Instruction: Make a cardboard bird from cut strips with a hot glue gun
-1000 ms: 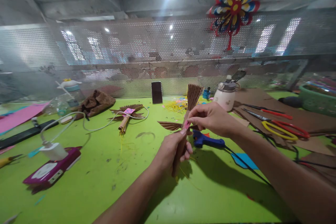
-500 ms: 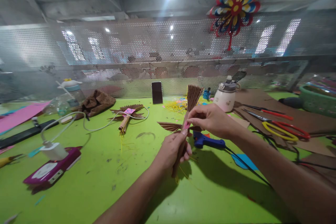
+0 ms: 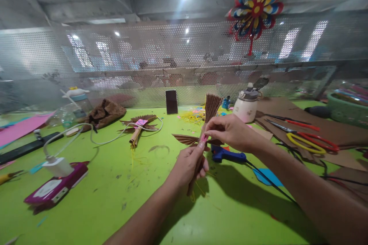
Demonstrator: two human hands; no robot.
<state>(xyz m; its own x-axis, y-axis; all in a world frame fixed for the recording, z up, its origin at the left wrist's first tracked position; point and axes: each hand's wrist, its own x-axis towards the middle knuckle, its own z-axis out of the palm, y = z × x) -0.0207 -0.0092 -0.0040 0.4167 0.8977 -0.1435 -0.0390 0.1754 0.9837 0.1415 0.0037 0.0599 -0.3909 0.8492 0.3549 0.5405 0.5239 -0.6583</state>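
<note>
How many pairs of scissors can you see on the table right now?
2, both at the right on the brown card sheets: yellow-handled scissors nearer the front, red-handled scissors just behind. More could be hidden under the card or the right arm.

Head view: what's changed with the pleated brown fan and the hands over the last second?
Hardly anything. The left hand still grips the stem of the pleated brown fan, having eased slightly left; the right hand still pinches the pink tag. The blue glue gun and scissors stayed put.
</note>
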